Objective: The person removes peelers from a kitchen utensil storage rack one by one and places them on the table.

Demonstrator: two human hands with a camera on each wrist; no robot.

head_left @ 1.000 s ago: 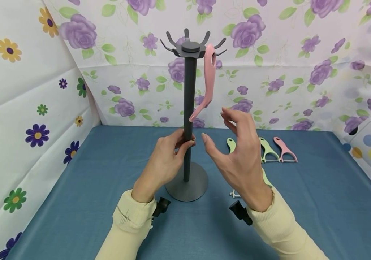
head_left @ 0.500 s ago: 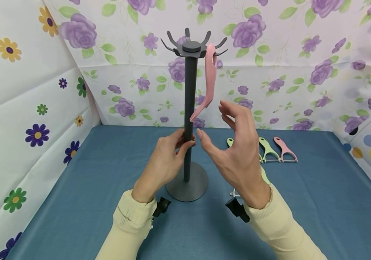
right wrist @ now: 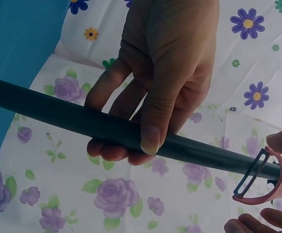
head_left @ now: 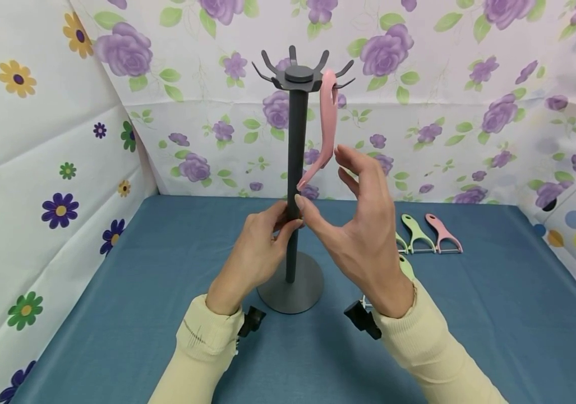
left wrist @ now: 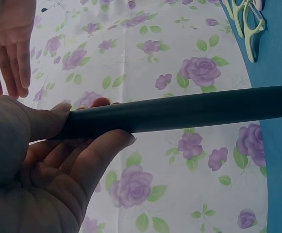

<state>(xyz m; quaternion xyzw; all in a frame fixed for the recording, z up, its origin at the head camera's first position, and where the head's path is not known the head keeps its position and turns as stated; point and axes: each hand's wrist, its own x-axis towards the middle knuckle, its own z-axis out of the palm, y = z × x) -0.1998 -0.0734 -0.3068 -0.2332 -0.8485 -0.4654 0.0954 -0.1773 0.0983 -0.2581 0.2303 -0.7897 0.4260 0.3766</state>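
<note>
At centre of blue surface: grey stand upright, L hand gripping pole mid-height. Pink peeler hangs off 3 o'clock hook. R hand spread wide, empty, fingertips beside peeler blade. Step looks like steadying/settling peeler; next prob needs gentle touch.

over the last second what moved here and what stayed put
The right hand drifted left and up toward the stand's pole, its fingers closing in on the hanging pink peeler without gripping it. The left hand kept its grip on the pole; the peelers on the cloth did not move.
</note>
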